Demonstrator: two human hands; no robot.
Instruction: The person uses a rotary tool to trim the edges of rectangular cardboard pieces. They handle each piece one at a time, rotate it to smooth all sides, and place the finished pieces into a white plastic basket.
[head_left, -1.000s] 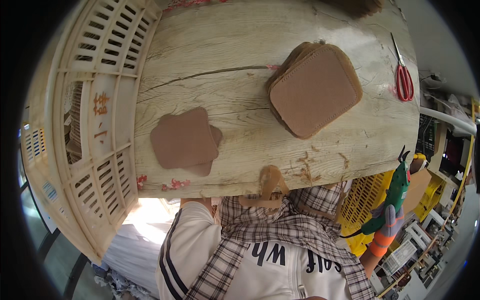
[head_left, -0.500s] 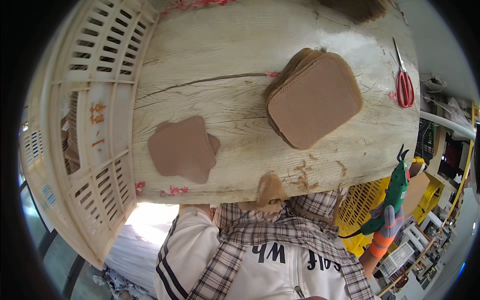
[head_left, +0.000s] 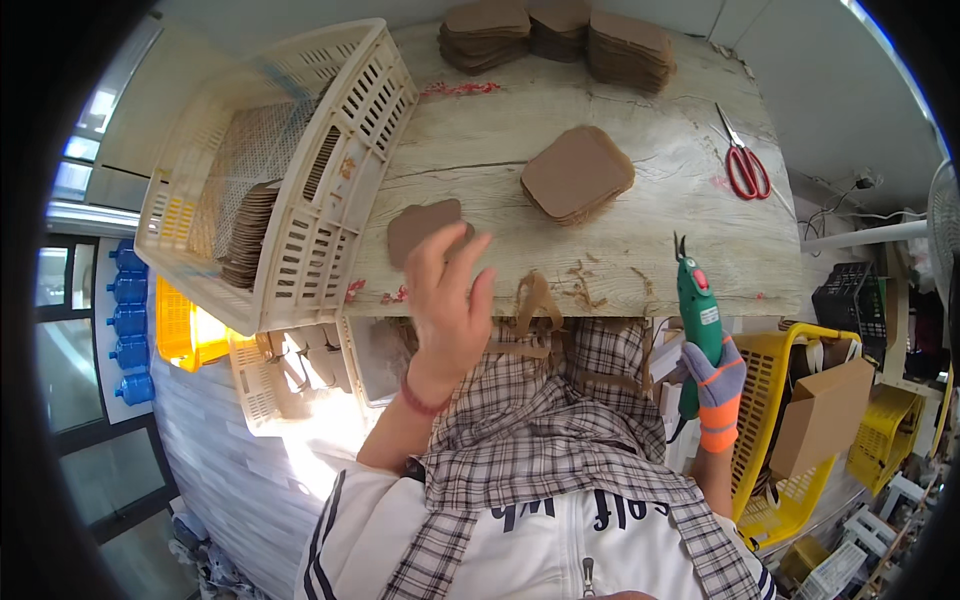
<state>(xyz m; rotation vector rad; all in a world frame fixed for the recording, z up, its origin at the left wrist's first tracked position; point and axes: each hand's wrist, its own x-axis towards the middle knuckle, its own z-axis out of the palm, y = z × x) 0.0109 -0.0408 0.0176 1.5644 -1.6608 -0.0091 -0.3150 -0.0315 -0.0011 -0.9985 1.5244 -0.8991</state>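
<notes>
My bare left hand (head_left: 448, 315) is raised at the table's front edge, its fingers apart and holding nothing. Just beyond its fingertips lies a small pile of brown, rounded-corner pieces (head_left: 408, 232), partly hidden by the hand. A grey and orange glove covers my right hand (head_left: 718, 385), which grips green electric scissors (head_left: 702, 318) upright, with the dark blades pointing away from me. In the middle of the table sits a thicker stack of similar brown pieces (head_left: 575, 172), with ragged edges. A brown offcut strip (head_left: 540, 300) hangs over the front edge.
Red-handled scissors (head_left: 747, 172) lie at the table's right side. More brown stacks (head_left: 630, 45) stand along the back. A white slatted crate (head_left: 335, 175) holding brown pieces occupies the left. A yellow basket (head_left: 745, 440) with a cardboard box (head_left: 822, 415) is at the right.
My left hand has risen into view above the table's front edge. My right hand has brought the electric scissors leftward and more upright. The view has shifted to show more of the table's back.
</notes>
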